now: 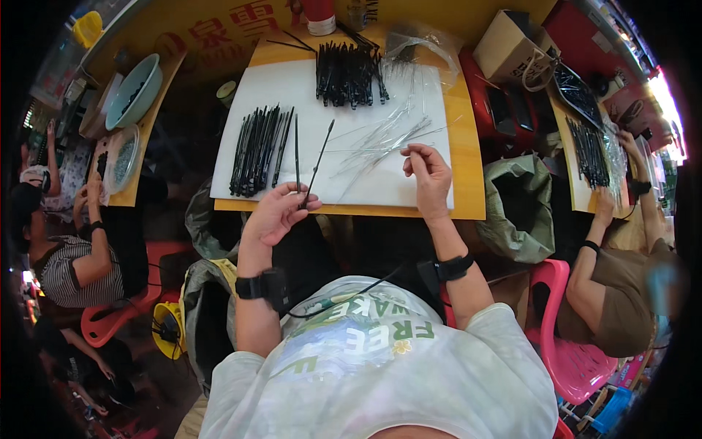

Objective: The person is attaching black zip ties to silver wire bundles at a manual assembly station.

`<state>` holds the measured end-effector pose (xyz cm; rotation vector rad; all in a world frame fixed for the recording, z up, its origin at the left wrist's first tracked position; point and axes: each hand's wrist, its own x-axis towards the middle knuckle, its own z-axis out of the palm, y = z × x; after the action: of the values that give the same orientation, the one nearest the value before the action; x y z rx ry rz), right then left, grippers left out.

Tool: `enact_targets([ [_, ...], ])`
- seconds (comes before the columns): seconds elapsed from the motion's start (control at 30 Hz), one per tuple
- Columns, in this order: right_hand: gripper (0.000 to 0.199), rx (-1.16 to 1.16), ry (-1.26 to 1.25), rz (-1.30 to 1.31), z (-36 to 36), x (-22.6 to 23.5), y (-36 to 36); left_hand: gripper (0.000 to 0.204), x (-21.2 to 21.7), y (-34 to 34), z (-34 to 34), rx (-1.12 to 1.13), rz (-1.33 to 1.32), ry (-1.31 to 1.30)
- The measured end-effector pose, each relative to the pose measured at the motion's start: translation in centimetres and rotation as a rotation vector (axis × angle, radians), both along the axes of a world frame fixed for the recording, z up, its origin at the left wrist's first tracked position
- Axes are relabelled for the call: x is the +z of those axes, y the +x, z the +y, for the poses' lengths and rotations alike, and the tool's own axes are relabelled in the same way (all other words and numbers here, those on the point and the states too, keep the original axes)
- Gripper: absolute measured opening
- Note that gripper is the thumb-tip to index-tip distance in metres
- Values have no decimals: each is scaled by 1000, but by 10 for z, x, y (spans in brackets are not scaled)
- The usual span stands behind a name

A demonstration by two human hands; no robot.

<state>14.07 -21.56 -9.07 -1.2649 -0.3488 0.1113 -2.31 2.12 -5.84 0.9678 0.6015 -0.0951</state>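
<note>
My left hand [281,212], palm partly turned up, pinches a thin black stick [319,157] at the table's near edge. A second black stick [297,143] stands up behind its fingertips; whether it is held or lies on the mat I cannot tell. To the left, a row of black sticks [256,154] lies on the white mat [292,80]. Farther back is a thick bundle of black sticks [347,73]. My right hand [430,175] is closed, thumb against fingers, beside loose thin clear or silvery strands [384,143]; anything in its fingertips is too fine to make out.
The mat covers most of a wooden table [472,175]. A clear plastic bag [424,47] lies at its back right. Grey-green sacks [519,205] hang at both sides. Co-workers sit at side tables, left near a pale bowl [135,91], right beside a pink chair [570,358].
</note>
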Motion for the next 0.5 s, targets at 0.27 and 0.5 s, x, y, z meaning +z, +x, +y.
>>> enact_targets([
  [0.27, 17, 139, -699, -406, -22, 33, 26, 14, 8, -28, -12, 89, -107, -57],
  [0.5, 10, 148, -1073, -788, -24, 4, 52, 14, 27, -23, -7, 73, -182, -37],
])
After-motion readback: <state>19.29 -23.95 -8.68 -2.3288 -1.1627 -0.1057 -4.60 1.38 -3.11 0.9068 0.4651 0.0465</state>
